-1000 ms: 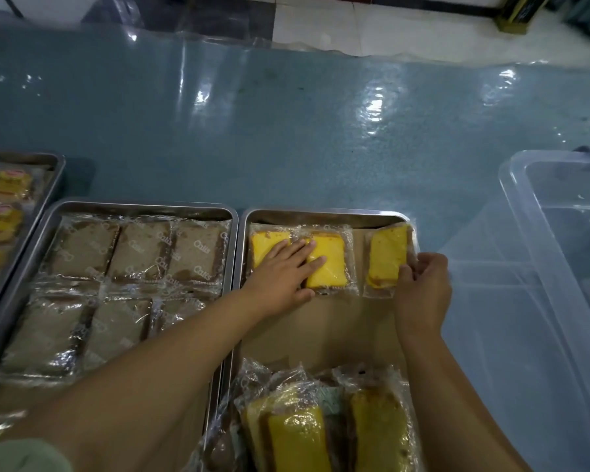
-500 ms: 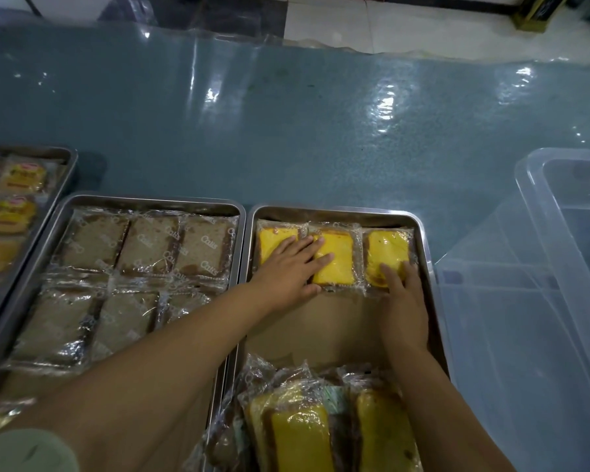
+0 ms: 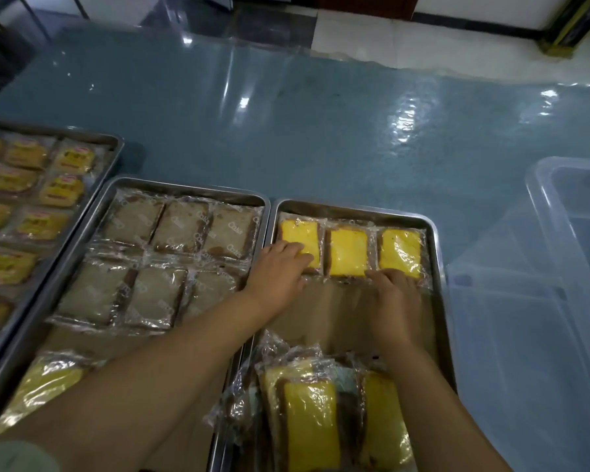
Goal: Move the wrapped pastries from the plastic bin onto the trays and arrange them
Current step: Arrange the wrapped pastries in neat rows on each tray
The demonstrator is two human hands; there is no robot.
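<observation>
Three wrapped yellow cake slices lie in a row at the far end of the right metal tray (image 3: 438,253): left slice (image 3: 302,238), middle slice (image 3: 348,252), right slice (image 3: 401,248). My left hand (image 3: 278,269) rests flat on the near corner of the left slice, fingers straight. My right hand (image 3: 394,289) touches the near edge of the right slice, fingers lying loosely on the wrapper. A loose pile of wrapped yellow slices (image 3: 312,420) sits at the tray's near end. The clear plastic bin (image 3: 539,206) stands to the right.
The middle tray (image 3: 184,185) holds several wrapped brown slices and one yellow slice (image 3: 45,383) near its front. A third tray (image 3: 116,144) at far left is filled with labelled yellow pastries. The blue table is covered in clear film.
My left hand slid off the middle slice back onto the left slice's near corner. My right hand drew back to the right slice's near edge. The view shifted right and closer.
</observation>
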